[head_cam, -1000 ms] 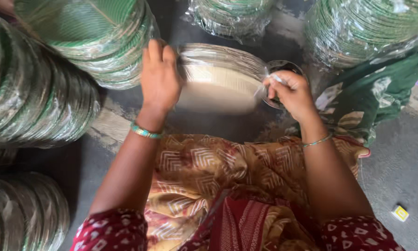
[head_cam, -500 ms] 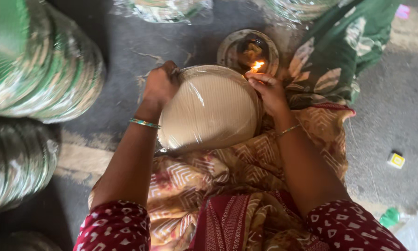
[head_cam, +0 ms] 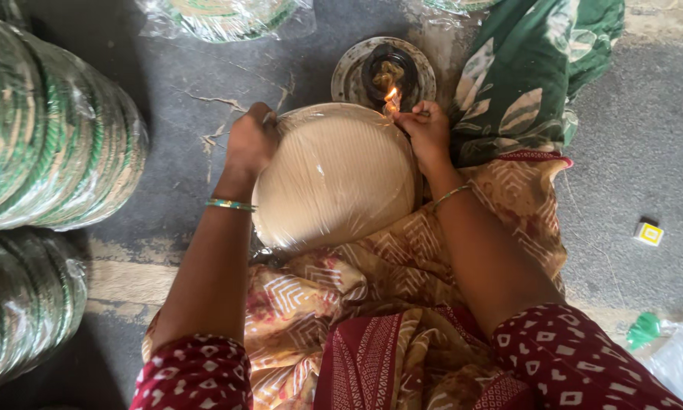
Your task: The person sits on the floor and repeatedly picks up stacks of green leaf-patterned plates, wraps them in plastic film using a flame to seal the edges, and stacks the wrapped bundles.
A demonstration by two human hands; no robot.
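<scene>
The left hand [head_cam: 252, 141] is clamped on the far left rim of the wrapped stack of plates [head_cam: 334, 176], fingers curled tight around the edge, and the round pale stack leans on the person's lap, tilted up toward the camera in its clear plastic film. The right hand [head_cam: 426, 129] grips the opposite rim, at the upper right, fingers pinched shut on the film right beside a small flame [head_cam: 391, 96]. That flame burns at the stack's top edge, just in front of a little dark oil lamp [head_cam: 388, 72] sitting on a round metal dish [head_cam: 349, 72] on the grey floor [head_cam: 205, 83]. Whether the flame actually touches the plastic is hard to tell from here. Under the stack spreads a yellow patterned cloth [head_cam: 372, 304] over the knees, and a green leaf-print cloth [head_cam: 524, 83] lies close to the right of the lamp. On the left, big bundles of green-rimmed plates [head_cam: 53, 137] in plastic stand on edge, well apart from the hands. A small yellow box [head_cam: 649, 233] rests on the floor far right.
</scene>
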